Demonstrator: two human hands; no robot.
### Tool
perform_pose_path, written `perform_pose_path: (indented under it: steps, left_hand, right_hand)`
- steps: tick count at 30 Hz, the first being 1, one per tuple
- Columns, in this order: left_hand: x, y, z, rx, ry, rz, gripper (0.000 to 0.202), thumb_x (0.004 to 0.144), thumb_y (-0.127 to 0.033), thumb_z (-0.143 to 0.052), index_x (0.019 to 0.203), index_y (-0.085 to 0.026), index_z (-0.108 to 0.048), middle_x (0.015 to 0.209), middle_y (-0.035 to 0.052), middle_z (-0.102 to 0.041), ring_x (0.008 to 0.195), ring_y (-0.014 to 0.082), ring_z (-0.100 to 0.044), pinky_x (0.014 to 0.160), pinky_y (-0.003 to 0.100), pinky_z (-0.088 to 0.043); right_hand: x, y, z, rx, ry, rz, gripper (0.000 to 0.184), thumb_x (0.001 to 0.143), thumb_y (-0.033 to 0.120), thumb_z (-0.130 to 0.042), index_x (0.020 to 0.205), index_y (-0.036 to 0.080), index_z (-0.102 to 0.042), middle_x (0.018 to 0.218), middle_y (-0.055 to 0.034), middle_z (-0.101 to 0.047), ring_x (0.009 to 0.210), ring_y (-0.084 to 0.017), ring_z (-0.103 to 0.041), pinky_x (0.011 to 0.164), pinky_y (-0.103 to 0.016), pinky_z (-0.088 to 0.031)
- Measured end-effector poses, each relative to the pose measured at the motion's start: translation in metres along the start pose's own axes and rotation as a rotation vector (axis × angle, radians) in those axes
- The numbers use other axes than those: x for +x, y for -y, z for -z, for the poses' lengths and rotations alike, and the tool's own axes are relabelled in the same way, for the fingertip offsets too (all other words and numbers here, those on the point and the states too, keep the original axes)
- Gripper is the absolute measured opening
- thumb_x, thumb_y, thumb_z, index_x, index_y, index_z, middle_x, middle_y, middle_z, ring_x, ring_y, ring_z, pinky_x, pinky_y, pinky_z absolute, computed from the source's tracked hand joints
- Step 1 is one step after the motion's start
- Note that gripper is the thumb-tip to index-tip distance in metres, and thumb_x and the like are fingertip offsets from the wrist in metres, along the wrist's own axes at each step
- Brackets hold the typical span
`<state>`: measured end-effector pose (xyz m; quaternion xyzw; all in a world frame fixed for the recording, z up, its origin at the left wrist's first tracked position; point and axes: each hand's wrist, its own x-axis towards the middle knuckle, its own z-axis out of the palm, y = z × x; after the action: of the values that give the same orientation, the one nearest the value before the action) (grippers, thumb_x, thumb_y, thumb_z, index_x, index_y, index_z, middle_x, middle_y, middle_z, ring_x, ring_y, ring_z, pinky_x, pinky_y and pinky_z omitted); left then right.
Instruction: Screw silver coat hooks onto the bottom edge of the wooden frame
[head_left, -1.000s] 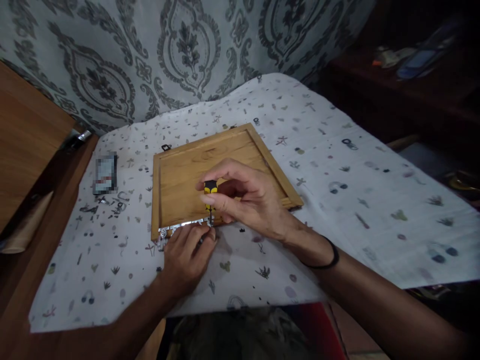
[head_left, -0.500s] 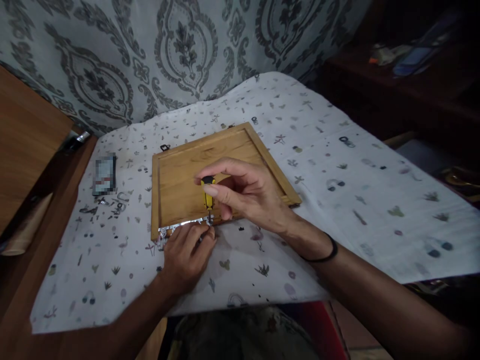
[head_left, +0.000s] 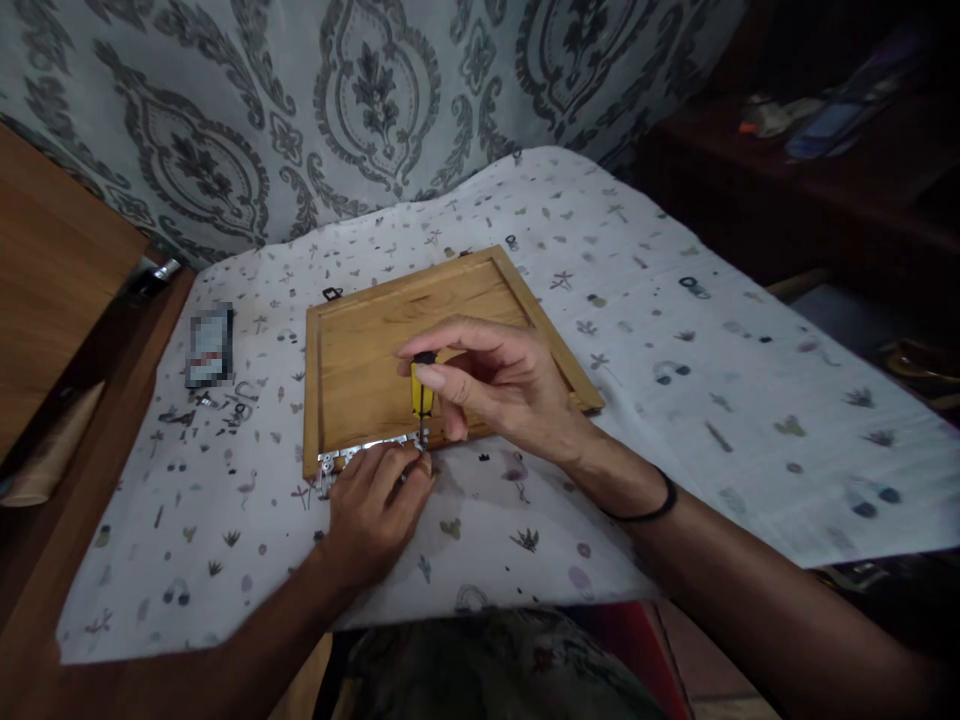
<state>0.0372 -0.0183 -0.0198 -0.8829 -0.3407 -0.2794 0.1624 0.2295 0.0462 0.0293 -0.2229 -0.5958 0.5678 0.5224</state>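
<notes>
Holds a small yellow-and-black screwdriver (head_left: 423, 393) nearly upright in the right hand (head_left: 517, 390), grip closed around the handle between thumb and fingers. Points the thin shaft downward at the near edge of a framed wooden panel (head_left: 375, 370), just beside the fingertips of the left hand (head_left: 375, 505). Rests those left fingers, bent, on a shiny metal strip (head_left: 379, 443) along the left part of that near edge. Touches the strip there, but cannot tell whether grasping it in the left grip or only pressing on it. Cannot make out the exact spot under the shaft tip, too small and partly hidden. Wears a dark band (head_left: 658, 500) around the right wrist.

Has the panel lying flat on a white cloth-covered tabletop (head_left: 750, 400), printed with small plants and glasses. Has more metal hardware (head_left: 326, 472) at the near left corner of the panel, just left of the left hand. Has a dark-edged flat object (head_left: 210, 345), blurred over, apart from the panel to the left, with small metal pieces (head_left: 205, 400) just on the near side of it. Faces a grey patterned hanging (head_left: 375, 90) at the far side.
</notes>
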Motion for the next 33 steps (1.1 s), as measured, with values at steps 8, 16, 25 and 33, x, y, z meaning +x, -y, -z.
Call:
perform_pose_path:
  steps: [8, 16, 25, 33]
  left_hand:
    - [0.0000, 0.0000, -0.0005, 0.004, -0.006, 0.008, 0.009, 0.095, -0.008, -0.065, 0.098, -0.016, -0.065, 0.087, 0.0059, -0.072, 0.078, 0.0197, -0.067, 0.071, 0.033, -0.051]
    - [0.0007, 0.0001, -0.0001, -0.011, -0.009, 0.016, 0.009, 0.095, -0.008, -0.065, 0.097, -0.016, -0.064, 0.087, 0.0058, -0.072, 0.078, 0.0191, -0.067, 0.072, 0.033, -0.051]
    - [0.0017, -0.0004, 0.0000, 0.003, -0.016, 0.011, 0.008, 0.095, -0.008, -0.066, 0.097, -0.016, -0.064, 0.087, 0.0059, -0.072, 0.078, 0.0195, -0.068, 0.071, 0.033, -0.051]
    - [0.0006, 0.0005, -0.0011, -0.011, -0.014, 0.003, 0.011, 0.092, -0.006, -0.069, 0.096, -0.015, -0.064, 0.086, 0.0054, -0.071, 0.077, 0.0204, -0.066, 0.070, 0.034, -0.050]
  right_hand:
    - [0.0035, 0.0009, -0.0013, 0.016, -0.070, 0.014, 0.036, 0.083, 0.048, -0.083, 0.094, 0.021, -0.063, 0.081, 0.0035, -0.069, 0.048, -0.004, -0.054, 0.042, -0.016, -0.047]
    - [0.0011, -0.0007, 0.0023, 0.006, -0.007, 0.016, 0.030, 0.093, 0.045, -0.073, 0.105, 0.018, -0.071, 0.074, 0.0032, -0.068, 0.045, -0.004, -0.057, 0.044, -0.018, -0.047]
    - [0.0032, 0.0006, 0.0012, 0.033, -0.038, 0.009, 0.033, 0.087, 0.047, -0.079, 0.100, 0.021, -0.066, 0.074, 0.0050, -0.066, 0.046, -0.005, -0.055, 0.045, -0.019, -0.049]
    - [0.0007, -0.0002, 0.0018, 0.015, -0.034, -0.018, 0.025, 0.089, 0.041, -0.079, 0.098, 0.019, -0.071, 0.071, 0.0036, -0.067, 0.043, -0.005, -0.052, 0.040, -0.018, -0.043]
